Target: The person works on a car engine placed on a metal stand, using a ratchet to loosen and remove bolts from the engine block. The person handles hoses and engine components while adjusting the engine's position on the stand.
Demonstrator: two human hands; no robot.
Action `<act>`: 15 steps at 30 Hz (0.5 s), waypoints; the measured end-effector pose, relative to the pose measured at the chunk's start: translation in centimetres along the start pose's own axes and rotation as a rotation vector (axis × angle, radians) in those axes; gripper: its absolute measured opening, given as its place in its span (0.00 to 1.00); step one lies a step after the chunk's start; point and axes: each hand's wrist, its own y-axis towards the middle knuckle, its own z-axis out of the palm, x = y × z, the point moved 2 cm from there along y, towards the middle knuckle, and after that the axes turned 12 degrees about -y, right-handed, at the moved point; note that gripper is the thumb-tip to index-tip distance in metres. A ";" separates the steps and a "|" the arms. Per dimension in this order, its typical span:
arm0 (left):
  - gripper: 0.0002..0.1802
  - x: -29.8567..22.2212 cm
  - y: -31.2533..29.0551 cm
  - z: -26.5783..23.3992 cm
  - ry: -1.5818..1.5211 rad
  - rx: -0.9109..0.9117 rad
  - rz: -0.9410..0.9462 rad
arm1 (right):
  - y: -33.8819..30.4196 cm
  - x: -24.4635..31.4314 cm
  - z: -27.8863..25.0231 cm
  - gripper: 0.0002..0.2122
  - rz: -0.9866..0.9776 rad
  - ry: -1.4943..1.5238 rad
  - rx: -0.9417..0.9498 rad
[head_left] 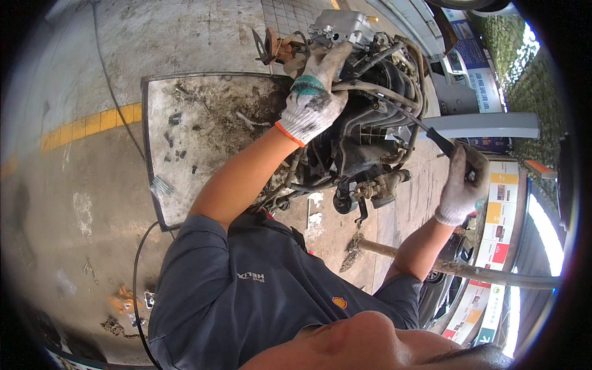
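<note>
An engine [361, 117] with black plastic parts, several hoses and a silver metal cover [344, 26] stands in front of me. My left hand [316, 92], in a soiled white knit glove with a green patch, is closed at the near end of a grey-brown hose [376, 89]; part of its grip is hidden. My right hand [465, 182], also gloved, is wrapped round the black handle of a long screwdriver [441, 142]. Its thin shaft slants toward the hose and engine; I cannot tell exactly where the tip touches.
A dirty board with a dark rim [161, 203] lies left of the engine, bearing small black pieces [176, 117] and a clear bag [162, 186]. A black cable [135, 271] crosses the floor. A pole [456, 266], a parked car [435, 280] and sign panels [499, 228] stand to the right.
</note>
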 end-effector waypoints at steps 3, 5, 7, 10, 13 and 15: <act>0.46 -0.1 -0.1 -0.2 -0.007 0.043 -0.094 | 0.0 1.1 1.0 0.06 -0.006 -0.056 0.014; 0.45 0.3 -0.4 -0.2 -0.082 0.054 -0.115 | -0.2 0.4 1.6 0.06 0.021 0.036 0.001; 0.45 0.4 -0.5 -0.1 -0.131 0.066 -0.120 | -0.4 0.3 1.4 0.06 0.035 0.023 -0.004; 0.46 -0.1 -0.6 -0.2 -0.028 0.087 -0.093 | 0.0 2.0 0.6 0.06 -0.245 -0.113 0.053; 0.48 0.9 -1.6 0.2 -0.129 0.094 -0.150 | 1.1 4.5 -0.1 0.10 -0.634 -0.236 0.080; 0.49 0.5 -2.4 0.2 -0.022 0.110 -0.114 | 1.3 5.6 -0.5 0.13 -0.809 -0.290 0.122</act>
